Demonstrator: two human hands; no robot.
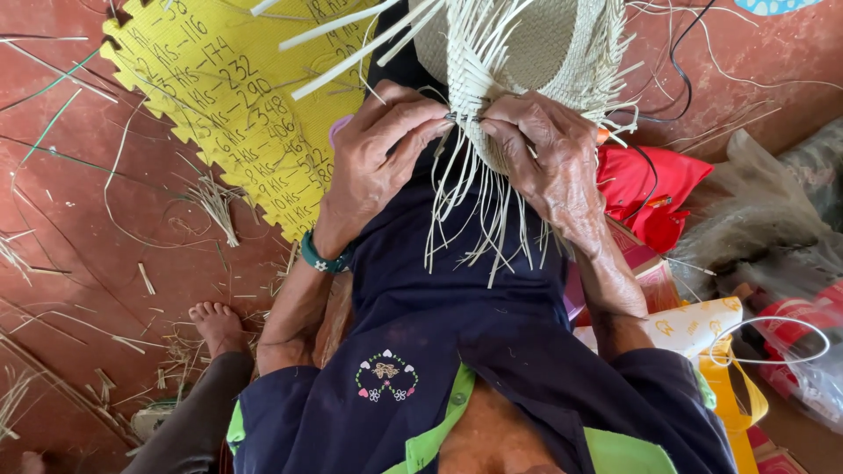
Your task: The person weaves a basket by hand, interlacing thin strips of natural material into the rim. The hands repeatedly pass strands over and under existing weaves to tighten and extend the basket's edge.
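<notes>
Nearest the camera, the person's dark blue garment point(439, 351) fills the lower frame, with a bare foot point(216, 323) on the red floor point(79, 246) to one side. Above the lap, both hands meet at the edge of a partly woven straw piece point(527, 44).

The left hand point(378, 158), with a green wristband point(323, 257) at its wrist, is closed in a pinch on strands at the woven edge. The right hand point(549, 158) is likewise closed, gripping the same edge from the opposite side.

Progress, as a judgement: the body of the piece appears tightly woven, but many loose strands point(474, 219) hang unworked below the edge and more project upward, so the border looks unfinished.

Farther out lie a yellow foam mat point(228, 105), a red cloth point(650, 189) and scattered straw offcuts point(215, 202).
</notes>
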